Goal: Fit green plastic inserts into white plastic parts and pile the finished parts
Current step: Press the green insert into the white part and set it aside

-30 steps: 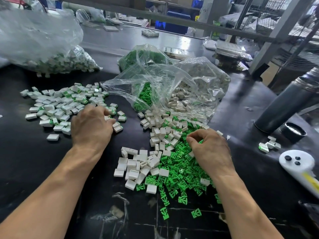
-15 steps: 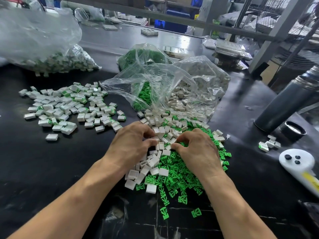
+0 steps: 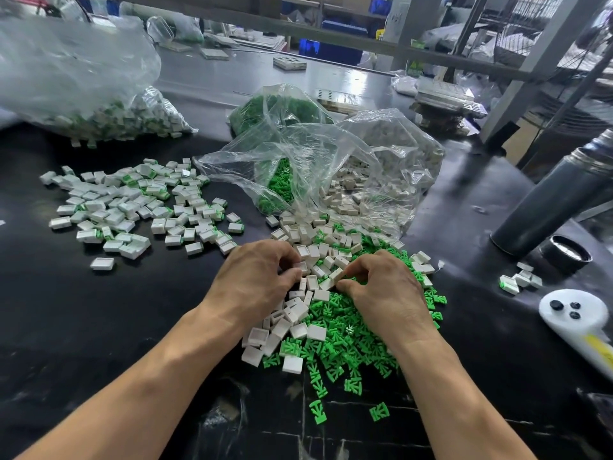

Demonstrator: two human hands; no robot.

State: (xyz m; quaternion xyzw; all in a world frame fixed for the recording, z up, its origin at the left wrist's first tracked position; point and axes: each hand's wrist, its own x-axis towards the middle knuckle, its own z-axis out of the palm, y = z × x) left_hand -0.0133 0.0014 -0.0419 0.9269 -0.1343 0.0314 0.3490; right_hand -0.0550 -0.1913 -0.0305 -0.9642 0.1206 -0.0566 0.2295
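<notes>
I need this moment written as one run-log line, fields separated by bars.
stage: picking parts | left hand: on white parts | right hand: pinching white part | finished pile: left of the hands

Bare black table [image 3: 83, 327] lies open to the left of the loose white and green parts [image 3: 331, 340], below the finished pile [image 3: 132, 207]. Ahead, a clear bag [image 3: 331, 167] blocks the way. To the right stand a grey flask [image 3: 557, 200], its cap [image 3: 565, 258] and a white controller [image 3: 577, 313]
</notes>
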